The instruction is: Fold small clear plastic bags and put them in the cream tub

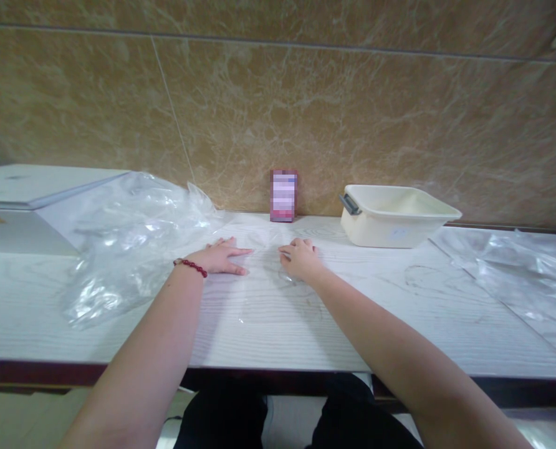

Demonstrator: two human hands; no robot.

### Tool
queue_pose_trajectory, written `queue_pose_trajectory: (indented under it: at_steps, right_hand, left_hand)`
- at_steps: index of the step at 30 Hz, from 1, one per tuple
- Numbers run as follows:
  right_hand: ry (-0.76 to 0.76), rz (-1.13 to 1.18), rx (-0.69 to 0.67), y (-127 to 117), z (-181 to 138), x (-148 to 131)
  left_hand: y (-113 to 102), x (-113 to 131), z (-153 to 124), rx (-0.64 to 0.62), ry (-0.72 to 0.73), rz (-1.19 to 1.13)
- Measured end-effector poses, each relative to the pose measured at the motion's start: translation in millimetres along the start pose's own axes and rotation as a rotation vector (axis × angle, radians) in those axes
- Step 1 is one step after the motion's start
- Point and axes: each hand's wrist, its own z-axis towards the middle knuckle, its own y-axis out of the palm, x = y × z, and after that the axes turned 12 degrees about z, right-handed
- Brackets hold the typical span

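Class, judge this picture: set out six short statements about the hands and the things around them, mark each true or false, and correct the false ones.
1. The left hand has its fingers more spread than the right hand. True.
2. The cream plastic tub stands to the right of the upright pixelated rectangle. True.
3. The right hand is inside the tub. False: it is at the white tabletop, outside the tub.
4. Crumpled clear plastic is next to the white box. True.
5. The tub is covered by a lid. False: its top is open.
6. Both wrists wear bracelets. False: only the left wrist has one, a red beaded bracelet.
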Motion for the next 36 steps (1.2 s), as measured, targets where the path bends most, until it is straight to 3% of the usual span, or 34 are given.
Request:
queue_pose_trajectory:
  at_steps: [5,8,11,15,21,30,36]
  right_hand:
    - [-0.062,-0.082,0.018,-26,-9,-2]
    - [-0.17,-0.193,-0.141,-45,-28,-16]
    - [-0.379,-0.27,-0.279,-54,-56,-36]
    - [-0.569,-0.342,-0.326,-51,-84,-57]
    - [-0.618,-0.346,-0.388,-47,-88,-65]
    - [-0.714,-0.273,-0.322,-39,-82,-60]
    - [-0.617,-0.129,-0.298,-45,-67,-41]
  left_hand:
    - [-6,5,-3,0.182,0.008,-0.04]
    - [-9,10,-3,0.28,0.042,-0.079]
    - [-11,15,-3,0.366,0.106,-0.093]
    - [-13,22,-3,0.41,0.171,-0.087]
    - [-13,23,-3,0.461,0.177,-0.072]
    - [-19,30,-5,0.48,0.195,-0.14]
    - [-22,35,-9,0.484,0.202,-0.217]
